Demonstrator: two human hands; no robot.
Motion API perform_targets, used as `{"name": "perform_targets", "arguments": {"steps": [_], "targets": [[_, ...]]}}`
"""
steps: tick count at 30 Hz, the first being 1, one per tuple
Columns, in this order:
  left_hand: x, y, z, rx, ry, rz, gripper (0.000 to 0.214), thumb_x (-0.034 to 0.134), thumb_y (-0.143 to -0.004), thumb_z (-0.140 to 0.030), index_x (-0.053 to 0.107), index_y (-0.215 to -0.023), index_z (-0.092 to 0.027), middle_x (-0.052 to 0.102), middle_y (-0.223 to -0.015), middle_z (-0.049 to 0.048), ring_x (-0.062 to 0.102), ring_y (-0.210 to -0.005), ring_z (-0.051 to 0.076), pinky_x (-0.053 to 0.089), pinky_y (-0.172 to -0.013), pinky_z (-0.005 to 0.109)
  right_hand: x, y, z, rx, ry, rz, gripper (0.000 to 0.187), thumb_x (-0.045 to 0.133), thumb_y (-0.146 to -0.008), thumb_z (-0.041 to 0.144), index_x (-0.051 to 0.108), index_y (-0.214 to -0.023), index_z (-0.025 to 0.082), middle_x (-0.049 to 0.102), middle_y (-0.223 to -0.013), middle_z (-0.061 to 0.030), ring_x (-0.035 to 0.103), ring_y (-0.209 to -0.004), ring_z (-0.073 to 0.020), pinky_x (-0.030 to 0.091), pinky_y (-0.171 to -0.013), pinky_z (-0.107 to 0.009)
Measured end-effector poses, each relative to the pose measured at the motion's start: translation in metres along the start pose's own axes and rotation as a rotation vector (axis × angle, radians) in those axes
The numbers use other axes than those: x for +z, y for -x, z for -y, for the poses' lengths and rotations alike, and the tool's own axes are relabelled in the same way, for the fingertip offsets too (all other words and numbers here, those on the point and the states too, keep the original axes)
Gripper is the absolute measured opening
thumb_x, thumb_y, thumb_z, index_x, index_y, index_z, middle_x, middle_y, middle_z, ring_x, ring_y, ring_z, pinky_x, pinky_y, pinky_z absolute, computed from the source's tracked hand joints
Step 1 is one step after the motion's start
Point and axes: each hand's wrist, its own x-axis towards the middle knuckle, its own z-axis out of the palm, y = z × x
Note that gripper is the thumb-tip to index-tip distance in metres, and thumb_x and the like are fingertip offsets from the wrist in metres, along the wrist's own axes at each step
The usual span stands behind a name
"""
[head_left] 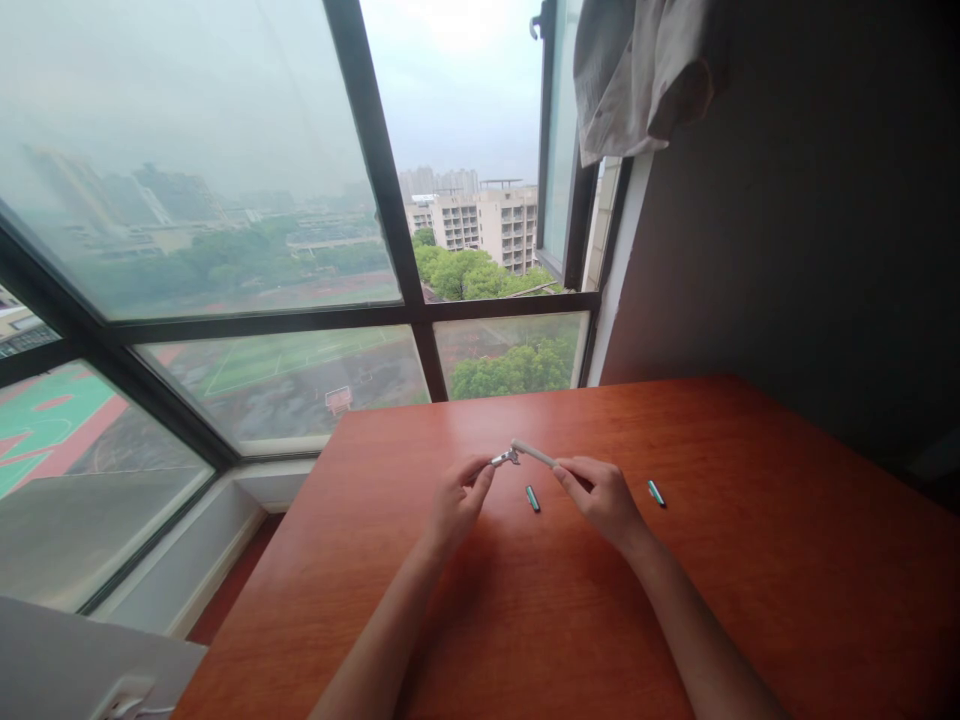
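Note:
My left hand (pixel 459 500) is closed, pinching a slim silver razor handle (pixel 504 458) with a forked head that points right. From the other side, my right hand (pixel 600 497) grips a pale grey stick (pixel 534 454) between thumb and fingers. The stick's far tip meets or nearly meets the razor handle's head; I cannot tell whether they touch. Below the gap between my hands, a small green-and-black razor cartridge (pixel 532 498) lies on the table. A second razor cartridge (pixel 656 493) rests to the right of my right hand.
Both forearms reach over a reddish-brown wooden table (pixel 525 620). Dark-framed windows (pixel 420 310) rise behind it, one pane swung open at right. A pale cloth (pixel 637 80) hangs at the upper right. A white socket with a cable (pixel 124 697) is at lower left.

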Motion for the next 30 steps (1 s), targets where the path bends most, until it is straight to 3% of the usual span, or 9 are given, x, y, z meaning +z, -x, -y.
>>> {"name": "perform_targets", "arguments": {"steps": [22, 30], "targets": [[-0.0010, -0.0004, -0.0012, -0.001, -0.032, 0.020, 0.026, 0.052, -0.088, -0.032, 0.070, -0.098, -0.016, 0.069, -0.088, 0.0070, 0.060, -0.079, 0.019, 0.045, -0.069, 0.025, 0.0005, 0.0001, -0.0008, 0.011, 0.034, -0.006, 0.030, 0.047, -0.091, 0.035, 0.071, -0.086, 0.018, 0.067, -0.068, -0.0054, 0.058, -0.060, -0.0172, 0.040, -0.057, -0.026], [0.0000, -0.0005, -0.0056, 0.028, -0.037, 0.032, 0.028, 0.050, -0.088, -0.032, 0.070, -0.103, -0.018, 0.069, -0.089, 0.0065, 0.060, -0.079, 0.019, 0.044, -0.069, 0.025, -0.0008, -0.0005, 0.0022, -0.001, -0.035, 0.035, 0.030, 0.047, -0.091, 0.035, 0.072, -0.087, 0.018, 0.070, -0.075, -0.0064, 0.062, -0.068, -0.0188, 0.044, -0.062, -0.027]]}}
